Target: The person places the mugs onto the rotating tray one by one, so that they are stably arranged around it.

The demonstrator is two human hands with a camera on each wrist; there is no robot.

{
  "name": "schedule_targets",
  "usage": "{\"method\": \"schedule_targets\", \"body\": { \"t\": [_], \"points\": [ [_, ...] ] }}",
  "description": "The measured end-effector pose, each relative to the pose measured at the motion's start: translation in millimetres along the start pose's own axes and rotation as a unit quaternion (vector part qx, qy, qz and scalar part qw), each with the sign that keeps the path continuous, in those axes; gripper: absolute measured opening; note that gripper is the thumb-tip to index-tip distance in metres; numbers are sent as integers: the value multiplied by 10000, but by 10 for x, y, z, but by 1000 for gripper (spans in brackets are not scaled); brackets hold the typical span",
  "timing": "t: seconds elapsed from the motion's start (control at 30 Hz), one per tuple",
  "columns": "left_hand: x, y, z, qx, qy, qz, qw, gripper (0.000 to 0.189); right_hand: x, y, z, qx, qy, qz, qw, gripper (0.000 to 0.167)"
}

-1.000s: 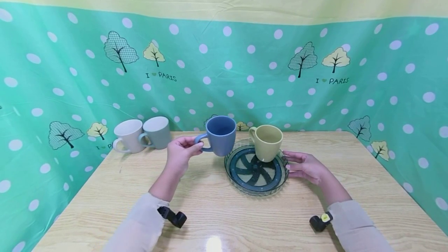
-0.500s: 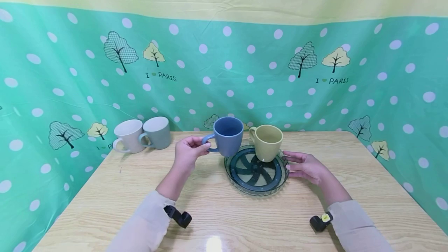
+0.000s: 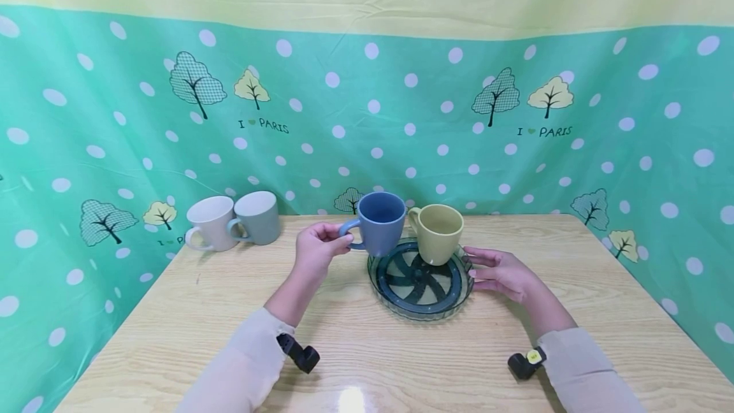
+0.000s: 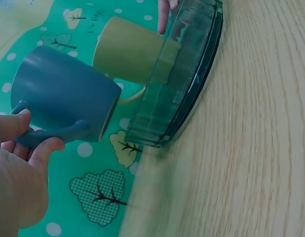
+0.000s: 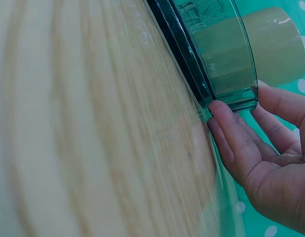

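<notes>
In left hand (image 3: pixel 316 250); blue mug (image 3: pixel 381 234), seemingly aloft
</notes>
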State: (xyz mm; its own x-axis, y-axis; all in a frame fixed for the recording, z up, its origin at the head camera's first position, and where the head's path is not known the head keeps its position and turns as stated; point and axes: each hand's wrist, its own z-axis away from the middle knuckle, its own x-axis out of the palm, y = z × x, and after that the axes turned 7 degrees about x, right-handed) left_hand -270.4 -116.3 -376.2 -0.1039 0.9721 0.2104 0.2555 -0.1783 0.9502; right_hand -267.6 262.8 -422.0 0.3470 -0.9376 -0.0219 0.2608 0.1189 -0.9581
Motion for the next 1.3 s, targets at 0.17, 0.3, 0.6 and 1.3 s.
{"method": "schedule_targets", "body": {
  "t": [0.17, 0.3, 0.6, 1.3],
  "points": [
    [42, -25, 1, -62, -6, -14, 10000, 22, 1, -2, 2, 7, 0, -4, 10000, 69],
    [89, -33, -9, -136, 22, -45, 9999, 23, 7, 2, -4, 19, -10, -5, 10000, 69],
    [203, -53, -34, -265, 137, -223, 9993, 22, 4, 4, -4, 48, -12, -55, 10000, 68],
    [344, -246, 23, -497, 264, -530, 9970, 19, 6, -2, 2, 24, -10, -35, 10000, 69]
  ]
}}
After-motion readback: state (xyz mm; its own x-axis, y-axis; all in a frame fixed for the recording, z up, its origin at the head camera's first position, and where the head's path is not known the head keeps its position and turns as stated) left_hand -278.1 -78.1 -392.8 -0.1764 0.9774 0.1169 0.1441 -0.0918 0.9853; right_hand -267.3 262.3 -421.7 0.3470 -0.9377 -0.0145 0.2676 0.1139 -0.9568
